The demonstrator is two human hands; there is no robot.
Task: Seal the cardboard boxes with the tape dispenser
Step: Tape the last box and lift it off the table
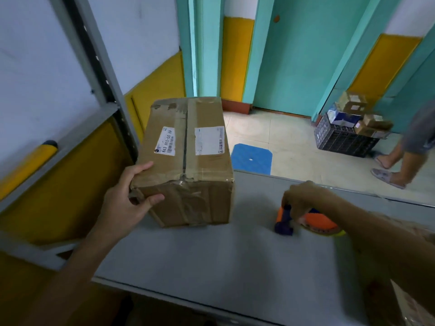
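While the cardboard box point(186, 158) sits on the far-left part of the grey table point(211, 267), its top seam carries a strip of brown tape with a white label on either side (near end wrinkled, near-left corner crushed). Left hand point(127, 198) grips that near-left top corner: thumb on the front face, fingers curled over the side edge.

Tape dispenser point(315, 222), orange with a dark blue part, lies on the table right of the box, clear gap between them. Right hand point(303, 198) sits on top, fingers curled down around the body, clamped on it. Slight blur there.

Second carton point(404, 302) at lower right, partly behind the right forearm.

Past the table: blue mat point(251, 158) on the floor, black crate point(341, 140) stacked with small boxes by the teal door, another person's legs point(397, 158) at the right edge. Grey metal frame point(103, 85) on the left against the yellow-and-white wall.
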